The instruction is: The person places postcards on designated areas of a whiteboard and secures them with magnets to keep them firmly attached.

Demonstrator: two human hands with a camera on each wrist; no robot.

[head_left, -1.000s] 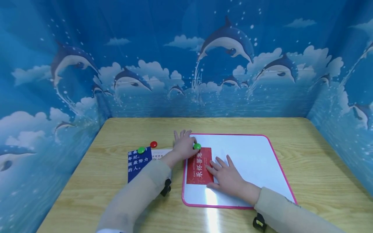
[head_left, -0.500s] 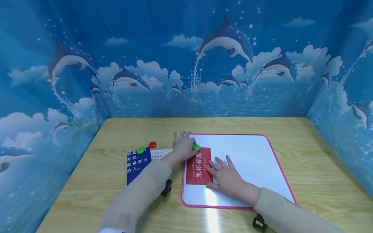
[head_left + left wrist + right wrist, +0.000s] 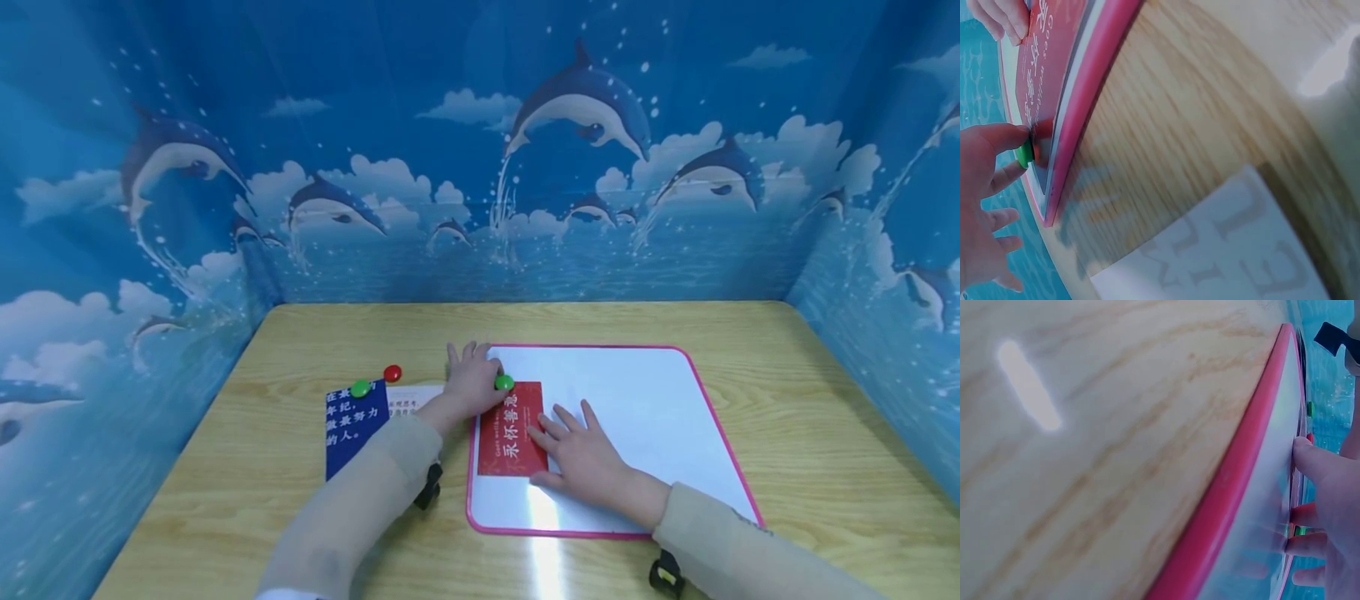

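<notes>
Pinching the round green magnet (image 3: 504,382) at the top edge of the red card (image 3: 513,433), the left hand (image 3: 471,387) could drag the card askew if the right hand (image 3: 587,460), its fingers spread at the card's right edge, lifts away. The card looks thin and flat, likely apt to slide on the glossy whiteboard (image 3: 637,400), which lies pink-rimmed and round-cornered on the smooth, wood-grained counter (image 3: 810,433).

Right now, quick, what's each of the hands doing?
Left hand: holding the green disc by the red card.
Right hand: open, touching the red card.
</notes>
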